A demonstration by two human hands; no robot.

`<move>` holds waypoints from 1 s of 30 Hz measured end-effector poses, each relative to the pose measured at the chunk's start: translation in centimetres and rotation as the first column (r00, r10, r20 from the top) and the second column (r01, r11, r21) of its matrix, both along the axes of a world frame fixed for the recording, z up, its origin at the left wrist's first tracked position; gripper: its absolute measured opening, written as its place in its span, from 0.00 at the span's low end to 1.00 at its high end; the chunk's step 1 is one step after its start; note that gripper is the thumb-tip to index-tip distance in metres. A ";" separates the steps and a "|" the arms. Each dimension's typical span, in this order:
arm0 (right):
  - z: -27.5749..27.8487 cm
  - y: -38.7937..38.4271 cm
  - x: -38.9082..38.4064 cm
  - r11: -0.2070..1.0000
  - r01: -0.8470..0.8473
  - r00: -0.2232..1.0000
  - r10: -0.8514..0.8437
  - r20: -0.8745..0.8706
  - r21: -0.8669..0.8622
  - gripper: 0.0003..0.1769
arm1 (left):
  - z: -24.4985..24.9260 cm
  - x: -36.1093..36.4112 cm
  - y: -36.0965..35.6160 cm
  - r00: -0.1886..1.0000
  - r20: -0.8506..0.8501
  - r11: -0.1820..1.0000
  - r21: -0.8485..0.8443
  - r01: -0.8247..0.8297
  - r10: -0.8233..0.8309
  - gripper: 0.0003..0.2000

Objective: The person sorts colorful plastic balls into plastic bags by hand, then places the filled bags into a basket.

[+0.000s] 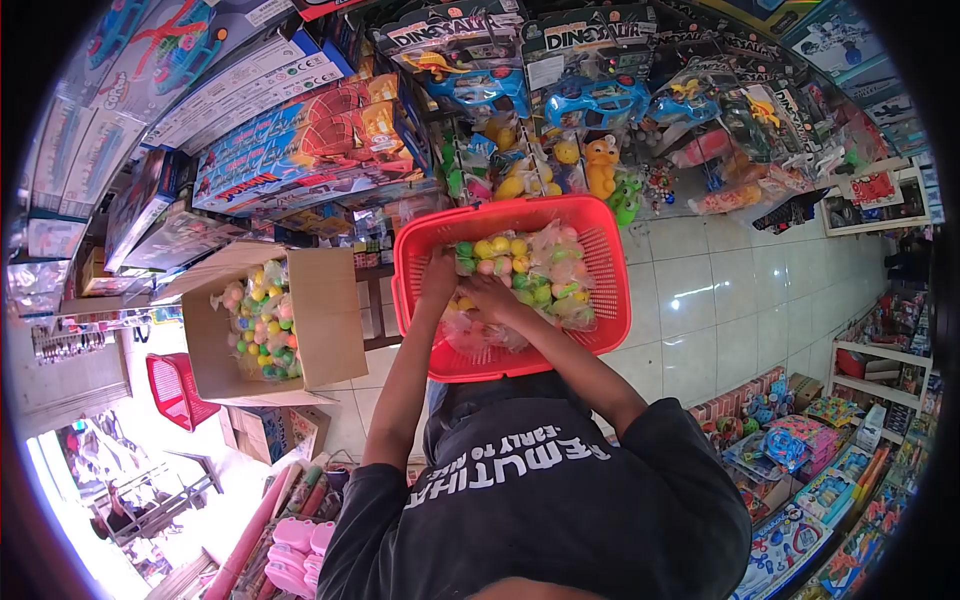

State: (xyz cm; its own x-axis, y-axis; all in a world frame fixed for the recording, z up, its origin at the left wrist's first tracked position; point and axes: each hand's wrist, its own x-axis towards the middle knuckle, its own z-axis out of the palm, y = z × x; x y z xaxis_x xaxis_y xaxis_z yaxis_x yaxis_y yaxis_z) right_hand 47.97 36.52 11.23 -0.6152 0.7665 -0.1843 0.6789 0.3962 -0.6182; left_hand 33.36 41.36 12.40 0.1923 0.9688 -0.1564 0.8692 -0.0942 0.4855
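A red plastic basket (612, 300) with slotted sides is in front of my body. Clear plastic bags of small coloured balls (545, 290) fill it, in green, yellow, orange and pink. My left hand (440, 275) is inside the basket near its left wall, its fingers curled on a bag of balls and partly hidden. Just to the right of it, my right hand (490, 298) reaches across the bags, fingers bent over the same bag area. Plastic and balls cover some of the fingertips.
An open cardboard box (335, 320) with more bagged balls stands left of the basket. Beyond it is another red basket (180, 390). Boxed toys (310, 140) and hanging dinosaur toy packs (590, 70) line the far side. Tiled floor (700, 290) lies to the right.
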 end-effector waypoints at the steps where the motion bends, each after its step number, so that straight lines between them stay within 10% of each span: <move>1: 0.2 -0.1 0.0 1.000 0.017 1.000 -0.017 -0.006 0.007 0.41 | -0.1 -0.3 0.2 0.999 0.050 1.000 -0.008 -0.006 0.006 0.17; 8: 0.8 0.5 0.1 0.997 0.014 0.999 -0.011 -0.040 0.075 0.40 | 0.7 -0.3 0.5 0.993 0.116 0.998 -0.059 0.002 0.005 0.21; 11: 2.6 1.6 0.3 0.965 -0.092 0.978 0.042 -0.205 -0.244 0.35 | 2.4 -0.3 0.8 0.997 0.076 0.991 -0.134 -0.003 0.013 0.24; 13: 0.6 1.7 0.2 0.965 0.169 0.860 -0.244 -0.447 -0.201 0.31 | 1.1 -0.9 0.5 0.999 0.035 1.000 -0.025 0.000 0.001 0.25; 23: 1.2 1.0 -0.5 0.969 0.245 0.969 -0.245 -0.004 -0.013 0.29 | -0.2 0.2 -1.8 0.983 -0.182 0.997 -0.070 -0.010 -0.003 0.27; 30: -0.2 1.8 0.1 0.975 0.205 0.978 -0.199 -0.063 0.092 0.26 | 1.0 0.4 -2.5 0.985 -0.158 0.981 -0.164 -0.099 0.073 0.28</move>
